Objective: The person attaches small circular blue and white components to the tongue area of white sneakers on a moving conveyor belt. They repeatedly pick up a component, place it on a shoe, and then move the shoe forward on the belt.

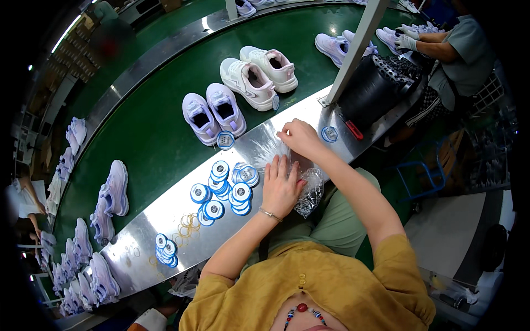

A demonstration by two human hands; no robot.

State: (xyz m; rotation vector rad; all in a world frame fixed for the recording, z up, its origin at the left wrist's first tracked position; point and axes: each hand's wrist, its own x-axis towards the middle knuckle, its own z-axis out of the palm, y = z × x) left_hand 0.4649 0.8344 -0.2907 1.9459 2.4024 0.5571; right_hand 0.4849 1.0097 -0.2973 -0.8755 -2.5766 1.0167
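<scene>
My left hand (280, 187) lies with its fingers spread on the metal ledge, beside a clear plastic bag (311, 194) that hangs over the near edge. Just beyond it, my right hand (301, 138) has thumb and fingers pinched together; whatever is between them is too small to make out. A bundle of thin clear plastic strands (269, 150) spreads over the ledge left of the right hand. Round blue-and-white tags (220, 170) lie in stacks left of my left hand. Another round tag (329, 134) rests to the right of my right hand.
A green conveyor (160, 146) carries lilac sneakers (223, 110) and white sneakers (254, 83). Yellow rubber bands (187, 227) lie on the metal ledge (141, 237). Rightward are a metal post (356, 52), a red-handled cutter (354, 130), a black bag (367, 91) and a gloved co-worker (466, 55).
</scene>
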